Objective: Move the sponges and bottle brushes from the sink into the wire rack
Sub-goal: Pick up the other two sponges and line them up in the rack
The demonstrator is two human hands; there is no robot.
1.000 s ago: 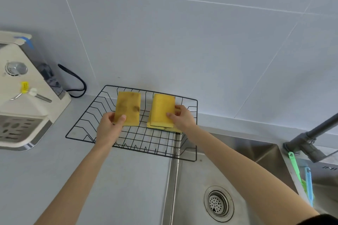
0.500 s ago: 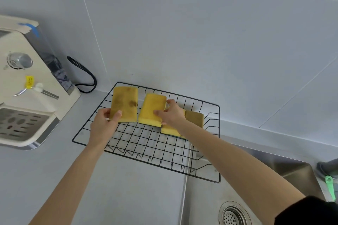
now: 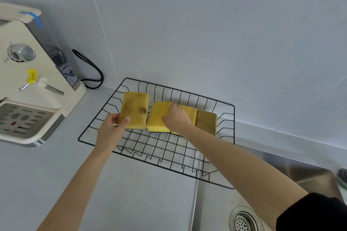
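Observation:
A black wire rack [image 3: 105, 139] sits on the counter against the tiled wall. Several yellow sponges lie in a row along its back. My left hand [image 3: 112, 127] grips the near corner of the stained leftmost sponge [image 3: 135, 108]. My right hand [image 3: 177, 117] rests on the bright yellow sponge [image 3: 157, 116] beside it, fingers over its top edge. A third yellow sponge [image 3: 189, 110] is partly hidden under my right hand. A brownish sponge [image 3: 206, 121] lies at the right end. No bottle brushes are in sight.
A cream countertop appliance [image 3: 28, 84] with a black cable [image 3: 92, 69] stands at the left. The steel sink [image 3: 281, 167] with its drain [image 3: 244, 219] lies at the lower right; the rack's right corner overhangs it. Grey counter [image 3: 131, 193] spreads below the rack.
The view shifted left and closer. The stacked sponges under my right hand have been spread into a row, exposing the brownish one at the right. My left hand keeps hold of the stained sponge.

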